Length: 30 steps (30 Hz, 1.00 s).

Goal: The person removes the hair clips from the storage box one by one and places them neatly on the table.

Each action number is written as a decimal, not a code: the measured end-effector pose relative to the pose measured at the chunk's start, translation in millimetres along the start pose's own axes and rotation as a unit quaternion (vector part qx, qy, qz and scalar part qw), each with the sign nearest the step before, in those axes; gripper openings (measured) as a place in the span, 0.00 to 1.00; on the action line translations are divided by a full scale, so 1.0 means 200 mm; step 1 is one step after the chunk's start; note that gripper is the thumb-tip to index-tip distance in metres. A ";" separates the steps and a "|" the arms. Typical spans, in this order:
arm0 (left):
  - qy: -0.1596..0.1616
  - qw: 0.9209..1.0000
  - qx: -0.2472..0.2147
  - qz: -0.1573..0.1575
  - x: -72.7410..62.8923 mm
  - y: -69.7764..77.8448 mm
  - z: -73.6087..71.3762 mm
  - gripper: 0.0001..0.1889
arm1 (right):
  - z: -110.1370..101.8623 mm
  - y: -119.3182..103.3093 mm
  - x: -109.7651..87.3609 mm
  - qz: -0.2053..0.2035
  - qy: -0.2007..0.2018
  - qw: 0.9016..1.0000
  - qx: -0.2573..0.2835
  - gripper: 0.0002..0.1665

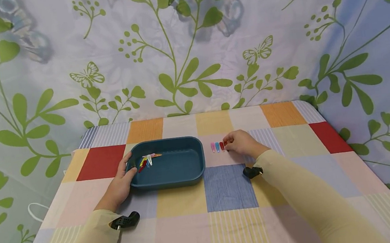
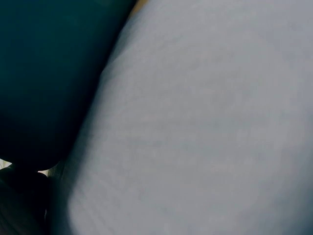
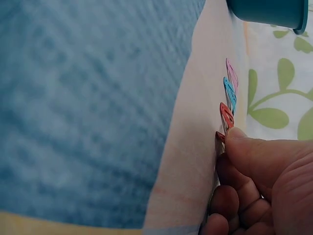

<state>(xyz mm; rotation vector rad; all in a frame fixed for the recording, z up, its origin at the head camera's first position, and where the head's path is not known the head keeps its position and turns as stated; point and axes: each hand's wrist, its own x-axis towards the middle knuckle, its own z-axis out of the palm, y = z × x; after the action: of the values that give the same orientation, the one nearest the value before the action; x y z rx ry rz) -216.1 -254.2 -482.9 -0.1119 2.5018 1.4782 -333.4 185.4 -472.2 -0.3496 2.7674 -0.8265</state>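
My left hand [image 1: 121, 183] grips the left rim of a dark teal tray [image 1: 173, 183], thumb over its edge. A small pile of coloured snap hair clips [image 1: 147, 160] lies inside, toward the tray's left. To the right of the tray, a pink hair clip [image 1: 213, 147], a blue hair clip [image 1: 217, 147] and a red hair clip [image 1: 222, 146] stand side by side in a row on the cloth. At the row's right end my right hand [image 1: 241, 143] pinches another red hair clip [image 3: 220, 136], mostly hidden by the thumb and fingers.
A patchwork cloth [image 1: 184, 238] covers the table. Behind it hangs a curtain [image 1: 184, 36] with green leaves. Each wrist carries a black camera mount, the left one [image 1: 126, 220] close to the cloth. A white cord [image 1: 35, 214] loops past the table's left edge.
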 end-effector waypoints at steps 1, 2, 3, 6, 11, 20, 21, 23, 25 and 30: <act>0.000 1.000 0.000 0.001 0.00 0.00 0.00 0.38 | 0.00 0.00 0.00 0.000 -0.001 1.000 -0.002 0.18; 0.000 1.000 0.001 0.002 0.00 0.00 0.00 0.38 | 0.00 0.00 0.00 0.002 -0.002 1.000 -0.002 0.18; 0.000 1.000 0.003 0.002 0.00 0.00 0.00 0.38 | 0.00 0.00 0.00 0.004 -0.003 1.000 -0.002 0.18; 0.000 1.000 0.004 0.004 0.00 0.00 0.00 0.38 | -0.01 0.00 -0.01 0.009 -0.008 1.000 0.004 0.19; -0.001 1.000 0.005 0.003 0.01 0.00 0.00 0.39 | -0.02 0.03 -0.01 -0.002 -0.010 1.000 0.007 0.20; 0.000 1.000 0.003 0.001 0.01 0.00 0.01 0.38 | -0.05 0.06 -0.01 -0.005 -0.032 0.999 0.028 0.27; 0.002 1.000 0.002 -0.001 0.01 0.00 0.01 0.38 | -0.05 0.06 -0.01 -0.009 -0.032 0.999 0.025 0.27; 0.004 1.000 0.002 -0.005 0.01 0.00 0.01 0.38 | -0.05 0.06 -0.01 -0.013 -0.031 0.999 0.024 0.26; 0.006 1.000 0.000 -0.007 0.01 0.00 0.01 0.38 | -0.05 0.06 -0.01 -0.014 -0.030 0.999 0.025 0.25; 0.006 1.000 -0.004 -0.006 0.01 0.00 0.01 0.38 | -0.04 0.05 -0.01 -0.012 -0.030 0.999 0.032 0.24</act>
<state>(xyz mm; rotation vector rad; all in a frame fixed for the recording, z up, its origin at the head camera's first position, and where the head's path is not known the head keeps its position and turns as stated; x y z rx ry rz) -217.6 -253.1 -484.6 -0.1377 2.5003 1.4885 -334.8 198.3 -471.0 -0.3897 2.6801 -0.8921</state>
